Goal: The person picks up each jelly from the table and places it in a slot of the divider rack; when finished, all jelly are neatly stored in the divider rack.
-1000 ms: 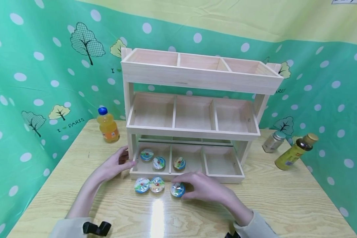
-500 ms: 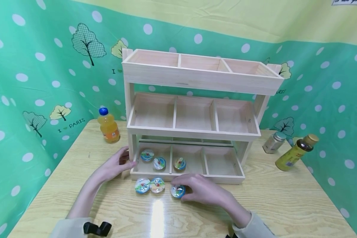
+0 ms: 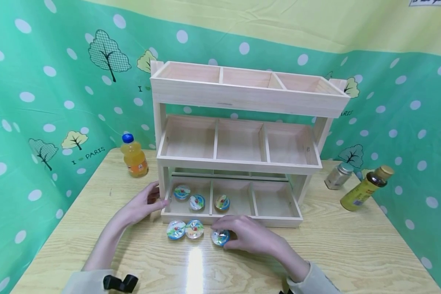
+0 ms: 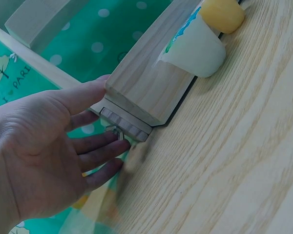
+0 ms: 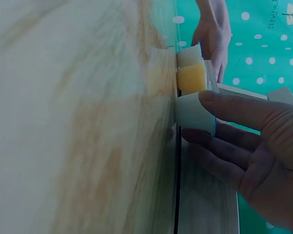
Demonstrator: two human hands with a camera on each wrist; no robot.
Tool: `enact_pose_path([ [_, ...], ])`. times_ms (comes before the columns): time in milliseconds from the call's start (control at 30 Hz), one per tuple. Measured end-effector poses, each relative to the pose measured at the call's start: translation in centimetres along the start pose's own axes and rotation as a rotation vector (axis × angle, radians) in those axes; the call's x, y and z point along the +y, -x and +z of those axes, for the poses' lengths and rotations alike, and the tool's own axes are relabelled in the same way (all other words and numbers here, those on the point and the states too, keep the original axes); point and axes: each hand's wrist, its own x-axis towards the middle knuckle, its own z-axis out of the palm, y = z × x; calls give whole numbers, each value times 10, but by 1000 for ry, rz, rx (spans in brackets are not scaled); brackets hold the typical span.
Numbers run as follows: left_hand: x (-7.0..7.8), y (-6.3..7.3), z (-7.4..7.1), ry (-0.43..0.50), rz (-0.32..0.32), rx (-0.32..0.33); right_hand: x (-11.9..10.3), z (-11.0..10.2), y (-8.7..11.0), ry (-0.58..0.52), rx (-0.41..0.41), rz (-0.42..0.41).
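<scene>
A wooden three-tier rack (image 3: 230,165) stands upright, each tier divided into compartments. My left hand (image 3: 141,205) is at the left end of its lowest tier. The left wrist view shows the thumb at the tier's corner and loosely extended fingers beside the end piece with a bolt. My right hand (image 3: 248,232) pinches a white jelly cup (image 5: 191,113) between thumb and fingers, on the table before the middle compartment. To its left stand a yellow jelly cup (image 3: 194,229) and another white one (image 3: 176,230). Two cups sit in the lowest left compartment, one cup (image 3: 222,202) in the middle.
An orange drink bottle (image 3: 134,157) with a blue cap stands left of the rack. On the right are a glass jar (image 3: 338,177) with a greenish lid and a yellow-labelled bottle (image 3: 364,191). A green dotted curtain (image 3: 59,102) hangs behind the table (image 3: 353,249).
</scene>
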Motion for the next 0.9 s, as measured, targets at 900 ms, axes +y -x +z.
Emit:
enact_pose_path([
  [900, 0, -1, 0, 8, 6, -3, 4, -33, 4, -130, 245, 42],
])
